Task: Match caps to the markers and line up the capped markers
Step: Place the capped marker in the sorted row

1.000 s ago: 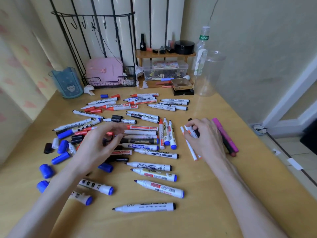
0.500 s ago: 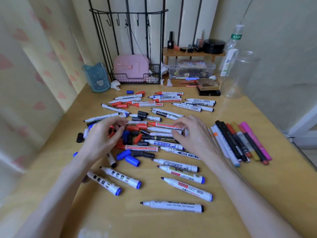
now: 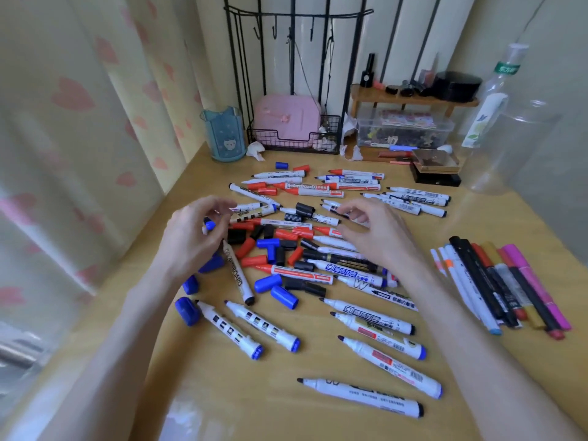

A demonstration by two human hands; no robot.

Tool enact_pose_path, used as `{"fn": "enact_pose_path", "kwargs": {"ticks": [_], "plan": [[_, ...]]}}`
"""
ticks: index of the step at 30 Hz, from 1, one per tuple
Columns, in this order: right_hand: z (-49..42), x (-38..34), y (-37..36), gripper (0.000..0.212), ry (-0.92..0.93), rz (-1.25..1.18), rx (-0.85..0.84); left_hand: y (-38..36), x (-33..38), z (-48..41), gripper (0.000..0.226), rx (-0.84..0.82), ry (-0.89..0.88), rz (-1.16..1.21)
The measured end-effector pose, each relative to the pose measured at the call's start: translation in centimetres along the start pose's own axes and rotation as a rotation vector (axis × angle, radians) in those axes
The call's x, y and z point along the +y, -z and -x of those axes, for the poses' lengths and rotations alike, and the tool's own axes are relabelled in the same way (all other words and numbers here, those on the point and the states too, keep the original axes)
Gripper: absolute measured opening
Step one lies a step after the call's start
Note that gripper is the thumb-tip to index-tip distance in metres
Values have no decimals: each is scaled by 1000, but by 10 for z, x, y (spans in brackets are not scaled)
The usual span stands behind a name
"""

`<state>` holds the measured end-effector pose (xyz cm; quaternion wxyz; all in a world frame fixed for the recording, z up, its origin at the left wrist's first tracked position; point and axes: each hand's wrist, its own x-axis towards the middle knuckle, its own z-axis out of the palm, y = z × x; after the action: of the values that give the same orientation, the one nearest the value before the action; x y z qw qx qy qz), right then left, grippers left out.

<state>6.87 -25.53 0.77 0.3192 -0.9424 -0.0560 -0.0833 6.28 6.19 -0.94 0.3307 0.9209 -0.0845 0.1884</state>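
Wooden table (image 3: 222,393), curtain (image 3: 79,154) along its left edge, wire rack (image 3: 296,135) at the far edge. Uncapped markers (image 3: 350,270) are heaped mid-table, mixed with loose caps (image 3: 284,296) in blue, red and black. More bare-tipped ones lie toward the near edge. The row of capped pens (image 3: 496,281) sits lined up by the right edge, well apart from the heap.

Left hand (image 3: 191,243) is over the heap's left side, fingers curled and clamped on a blue-and-white piece (image 3: 208,225). Cap or marker end, cannot tell. Right hand (image 3: 378,237) hovers over the heap, fingers loosely bent. Pinching anything? Cannot tell.

Risks, as I judge them:
- Same-looking barrels could mean a wrong-colour cap gets pushed on.
- Rummaging may roll round markers off the left edge.
- The right forearm, between heap and row, could nudge the row crooked.
- Exposed tips could ink skin or table.
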Motion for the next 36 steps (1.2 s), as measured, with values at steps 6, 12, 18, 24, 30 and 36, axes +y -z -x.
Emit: {"fn": "enact_pose_path", "kwargs": {"ticks": [6,12,18,24,30,36], "plan": [[9,3,28,7,-6,-24,-245,-3,0,0,17,-52,-27,-31],[41,4,37,5,68,11,-577,-10,12,4,16,-86,-96,-3],[73,11,54,6,85,-62,-546,-16,18,7,17,-118,-139,6],[91,25,73,4,28,-88,-497,-20,19,8,16,-117,-156,17],[95,19,51,12,53,70,-472,-22,23,10,17,-156,-170,44],[89,22,51,10,102,110,-374,-17,36,12,11,-324,-202,141]]}}
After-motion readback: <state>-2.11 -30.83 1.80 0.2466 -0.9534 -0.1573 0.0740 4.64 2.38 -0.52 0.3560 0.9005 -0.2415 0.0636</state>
